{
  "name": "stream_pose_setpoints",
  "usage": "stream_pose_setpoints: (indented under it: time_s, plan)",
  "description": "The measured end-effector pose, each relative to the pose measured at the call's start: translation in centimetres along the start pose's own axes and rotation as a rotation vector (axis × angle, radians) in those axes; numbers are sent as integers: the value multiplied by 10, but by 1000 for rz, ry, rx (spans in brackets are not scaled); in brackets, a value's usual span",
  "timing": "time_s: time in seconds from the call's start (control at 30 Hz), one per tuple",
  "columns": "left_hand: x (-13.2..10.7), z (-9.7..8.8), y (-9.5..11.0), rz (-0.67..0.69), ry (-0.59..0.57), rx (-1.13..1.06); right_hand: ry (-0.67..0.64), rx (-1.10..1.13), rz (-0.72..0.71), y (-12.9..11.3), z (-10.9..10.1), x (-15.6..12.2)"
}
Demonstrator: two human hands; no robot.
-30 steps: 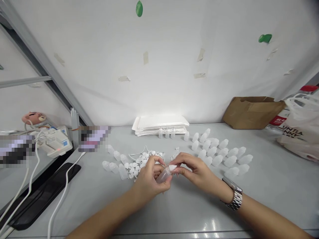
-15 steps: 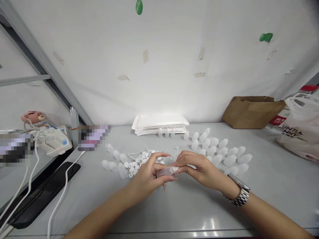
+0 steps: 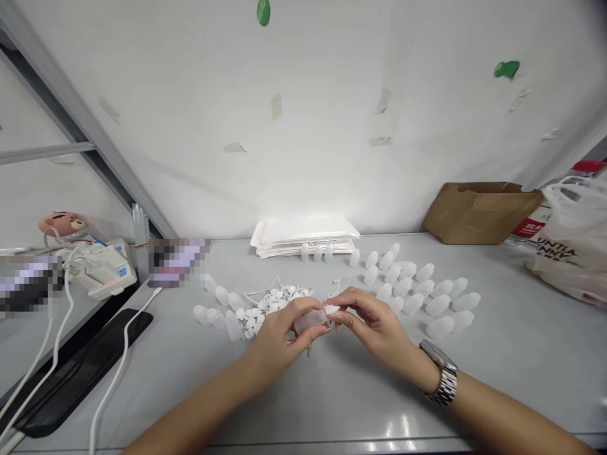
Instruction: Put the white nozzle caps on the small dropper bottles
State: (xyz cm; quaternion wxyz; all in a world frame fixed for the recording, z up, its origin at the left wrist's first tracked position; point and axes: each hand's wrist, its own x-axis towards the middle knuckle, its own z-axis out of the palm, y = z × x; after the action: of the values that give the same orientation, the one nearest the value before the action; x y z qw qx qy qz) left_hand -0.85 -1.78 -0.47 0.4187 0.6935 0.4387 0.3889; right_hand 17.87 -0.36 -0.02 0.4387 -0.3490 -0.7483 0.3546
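A small translucent plastic bottle (image 3: 308, 321) lies sideways in my left hand (image 3: 289, 328), its neck pointing right. The fingers are wrapped round its body. At the neck, my right hand (image 3: 370, 322) pinches a white cap (image 3: 331, 309) between thumb and fingertips; whether the cap is seated on the neck I cannot tell. Just beyond my left hand lies a heap of white caps (image 3: 265, 306), some with strings. Several bottles (image 3: 412, 304) stand or lean to the right of my right hand, and several more bottles (image 3: 217, 317) are on the left.
White padded envelopes (image 3: 308, 230) are stacked against the wall, with 3 small bottles (image 3: 317, 253) before them. A brown paper bag (image 3: 478, 215) and a plastic bag (image 3: 573, 253) stand at the right. Cables, a power strip (image 3: 102, 268) and a black device (image 3: 85, 373) occupy the left.
My left fingers have closed more firmly round the bottle. My right hand has shifted slightly, still at the cap, and its wrist has moved a little left and down.
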Motion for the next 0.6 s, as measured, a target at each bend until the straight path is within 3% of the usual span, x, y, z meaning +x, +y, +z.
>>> stream_pose_setpoints:
  time_s: [0.17,0.6]
  plan:
    - [1,-2,3,-25,-9,-36,9,60,20,-2,0,2]
    - [0,-1,-3,-48,-77,10,-83,27,-111,0,-5,5]
